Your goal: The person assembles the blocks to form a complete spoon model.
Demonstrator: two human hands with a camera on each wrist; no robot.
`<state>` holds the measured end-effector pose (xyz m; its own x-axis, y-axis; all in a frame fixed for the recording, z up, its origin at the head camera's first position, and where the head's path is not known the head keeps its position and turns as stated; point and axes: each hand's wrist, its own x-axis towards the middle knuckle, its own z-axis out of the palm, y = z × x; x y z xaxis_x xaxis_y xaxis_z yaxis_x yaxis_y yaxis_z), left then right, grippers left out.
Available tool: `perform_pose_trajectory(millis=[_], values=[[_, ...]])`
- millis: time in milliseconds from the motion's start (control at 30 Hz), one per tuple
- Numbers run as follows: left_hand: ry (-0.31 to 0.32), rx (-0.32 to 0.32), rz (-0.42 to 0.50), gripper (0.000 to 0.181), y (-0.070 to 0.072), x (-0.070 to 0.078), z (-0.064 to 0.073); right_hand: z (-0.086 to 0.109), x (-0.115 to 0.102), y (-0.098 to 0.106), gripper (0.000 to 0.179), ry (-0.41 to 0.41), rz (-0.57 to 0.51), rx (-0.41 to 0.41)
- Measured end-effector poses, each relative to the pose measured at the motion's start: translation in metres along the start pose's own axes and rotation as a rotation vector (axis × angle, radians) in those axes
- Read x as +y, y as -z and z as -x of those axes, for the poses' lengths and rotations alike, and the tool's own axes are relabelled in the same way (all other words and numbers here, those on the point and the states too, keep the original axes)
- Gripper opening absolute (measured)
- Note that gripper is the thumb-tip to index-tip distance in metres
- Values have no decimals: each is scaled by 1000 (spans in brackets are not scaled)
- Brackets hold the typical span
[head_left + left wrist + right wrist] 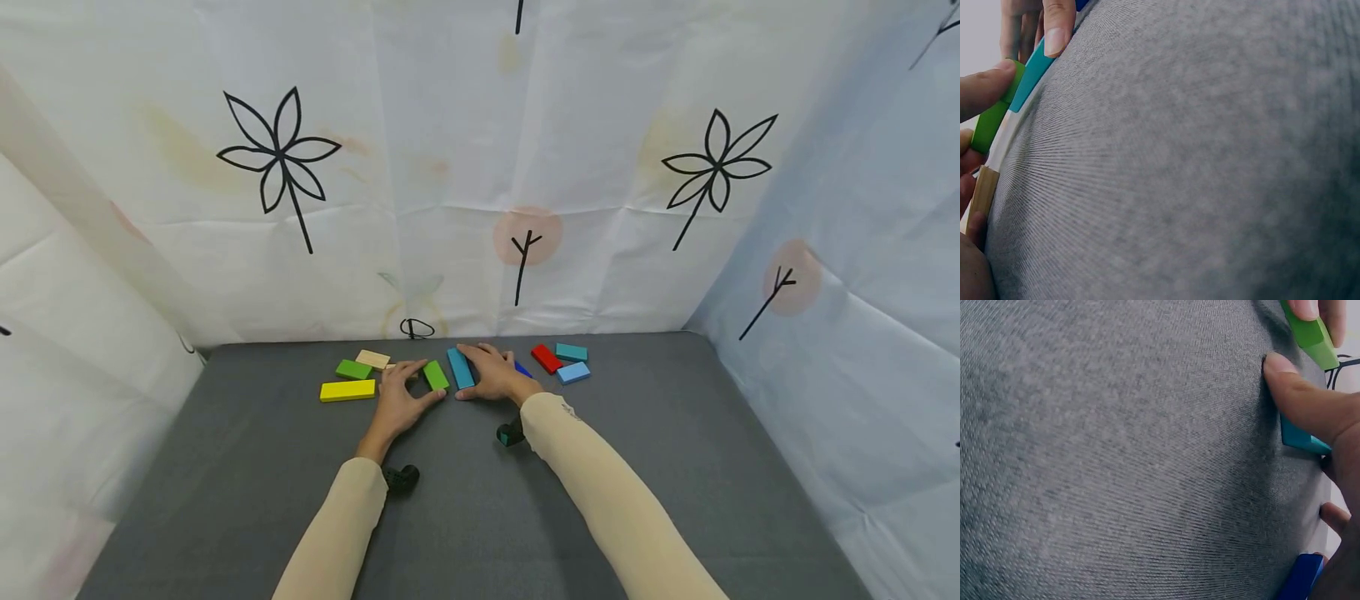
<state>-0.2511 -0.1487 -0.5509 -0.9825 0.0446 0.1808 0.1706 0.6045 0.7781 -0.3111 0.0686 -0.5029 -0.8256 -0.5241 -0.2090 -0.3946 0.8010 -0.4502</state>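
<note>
The left hand pinches a bright-green rectangular block, thumb at its near end and fingers at the far end. Just to its right, the right hand spans a teal-blue rectangular block the same way, thumb and forefinger at opposite ends. The two blocks stand side by side on the dark grey cloth surface — a narrow gap between them in the head view. A deep-blue block shows partly beyond the right hand; farther right lie a red block, a teal-green block and a light-blue block. Left of the left hand are a long yellow block, a mid-green block and a pale plain-wood block.
</note>
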Motion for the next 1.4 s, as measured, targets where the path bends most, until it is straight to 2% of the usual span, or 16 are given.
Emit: perform_pose_trajectory(millis=[100, 400, 700, 900, 1100, 1400], values=[[-8, 1, 2, 69, 0, 0, 0, -1, 1, -1, 98, -2, -4, 20], [-22, -18, -33, 66, 0, 3, 2, -4, 0, 2, 96, 16, -12, 8], [-50, -40, -133, 66, -2, 3, 2, -5, 1, 2, 97, 0, -30, -4], [-54, -50, -191, 66, -3, 3, 2, -3, 3, 2, 96, 6, -70, 44], [-78, -34, -205, 66, -4, 4, 2, 5, 8, 5, 97, 25, -145, 116], [-78, -38, -207, 66, -6, 1, 2, 31, 10, 17, 96, 108, -237, 199]])
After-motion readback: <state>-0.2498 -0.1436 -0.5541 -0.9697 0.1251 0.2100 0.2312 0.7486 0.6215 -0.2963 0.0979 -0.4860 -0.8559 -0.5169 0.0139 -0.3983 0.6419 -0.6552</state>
